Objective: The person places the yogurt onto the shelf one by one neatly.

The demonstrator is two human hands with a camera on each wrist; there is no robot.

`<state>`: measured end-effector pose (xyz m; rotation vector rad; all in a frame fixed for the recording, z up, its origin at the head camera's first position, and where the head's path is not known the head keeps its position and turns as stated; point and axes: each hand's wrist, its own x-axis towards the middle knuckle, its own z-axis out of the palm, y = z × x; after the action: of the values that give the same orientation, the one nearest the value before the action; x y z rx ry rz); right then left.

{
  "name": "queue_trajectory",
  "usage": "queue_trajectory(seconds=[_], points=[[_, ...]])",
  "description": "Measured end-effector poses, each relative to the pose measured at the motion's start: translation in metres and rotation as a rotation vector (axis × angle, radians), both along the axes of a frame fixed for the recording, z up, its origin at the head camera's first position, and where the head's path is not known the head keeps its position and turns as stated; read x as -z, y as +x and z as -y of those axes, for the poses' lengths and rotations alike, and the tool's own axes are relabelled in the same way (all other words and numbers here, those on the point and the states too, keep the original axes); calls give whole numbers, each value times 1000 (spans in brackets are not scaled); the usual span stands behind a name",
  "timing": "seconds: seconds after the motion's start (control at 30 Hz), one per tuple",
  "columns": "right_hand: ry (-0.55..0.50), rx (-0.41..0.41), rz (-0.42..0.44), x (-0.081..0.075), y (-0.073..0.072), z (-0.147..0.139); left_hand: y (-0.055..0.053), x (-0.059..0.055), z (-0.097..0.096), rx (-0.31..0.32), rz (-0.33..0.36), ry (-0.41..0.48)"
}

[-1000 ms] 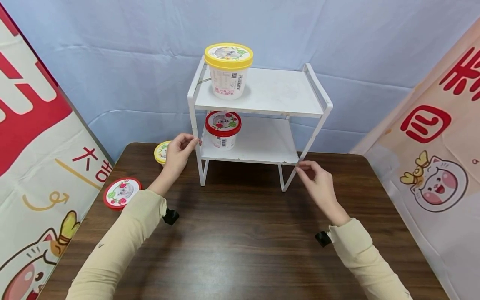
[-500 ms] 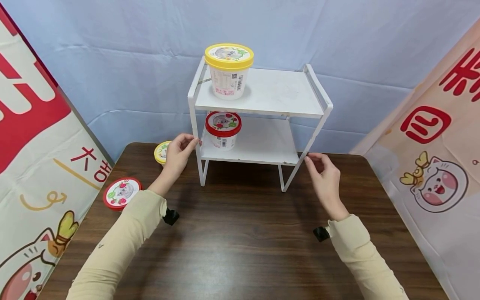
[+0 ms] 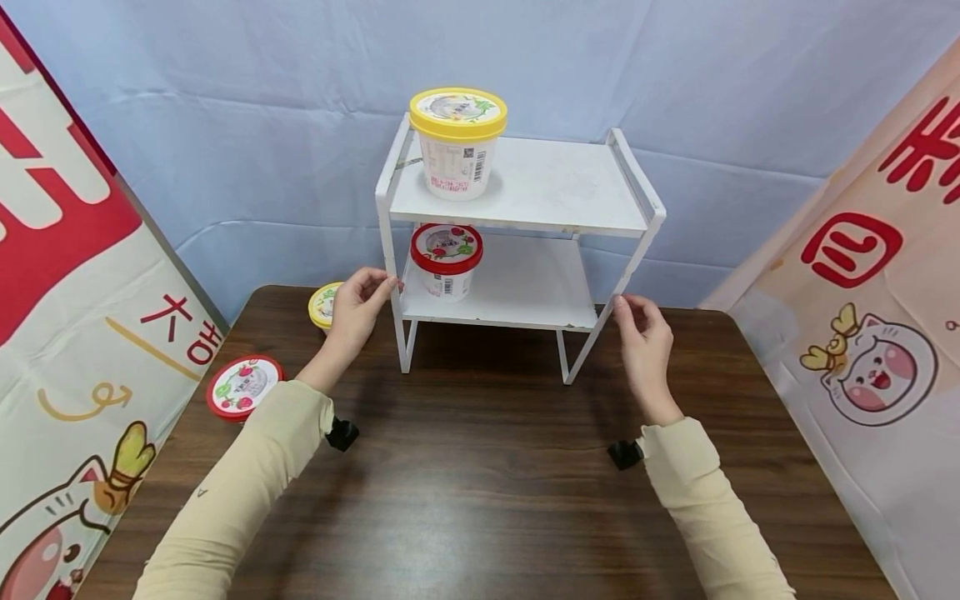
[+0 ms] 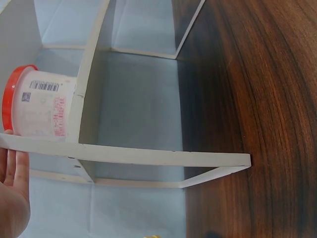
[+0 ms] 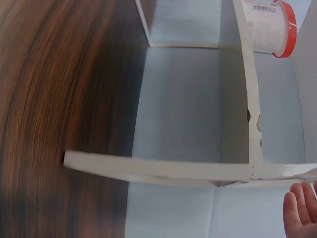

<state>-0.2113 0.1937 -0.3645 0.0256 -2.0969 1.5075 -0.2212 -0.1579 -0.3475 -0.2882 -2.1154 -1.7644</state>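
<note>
A white two-tier shelf rack (image 3: 517,218) stands on the table. My left hand (image 3: 357,310) pinches its left front post; fingertips (image 4: 9,133) show on the inner side of that post in the left wrist view. On the other side, my right hand (image 3: 647,342) is at the right front post, fingertips against its outer side and not wrapped round it. In the right wrist view, these fingers (image 5: 299,202) lie fairly straight beside the post. A yellow-lidded tub (image 3: 457,143) sits on the top tier's left. Below it, a red-lidded tub (image 3: 447,260) sits on the lower tier.
On the table (image 3: 465,483), left of the rack, stand another yellow-lidded tub (image 3: 323,305), partly behind my left hand, and another red-lidded tub (image 3: 243,387) by my left sleeve. A blue cloth (image 3: 262,150) hangs close behind the rack. Printed banners flank both sides.
My right hand has moved upward along the right front post, its fingers shifting to the outer side. The left hand, the rack and the tubs have stayed in place.
</note>
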Motion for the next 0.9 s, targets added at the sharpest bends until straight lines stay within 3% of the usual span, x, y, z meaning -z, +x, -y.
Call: queue_trajectory(seconds=[0.13, 0.4, 0.73, 0.9], points=[[-84, -21, 11, -11, 7, 11, 0, 0, 0, -2, 0, -3], [-227, -93, 1, -6, 3, 16, 0, 1, 1, 4, -7, 3], [-287, -106, -38, 1, -2, 16, 1, 0, -1, 16, -15, 21], [-267, -95, -34, 2, -3, 17, 2, -1, 0, 6, -14, -2]])
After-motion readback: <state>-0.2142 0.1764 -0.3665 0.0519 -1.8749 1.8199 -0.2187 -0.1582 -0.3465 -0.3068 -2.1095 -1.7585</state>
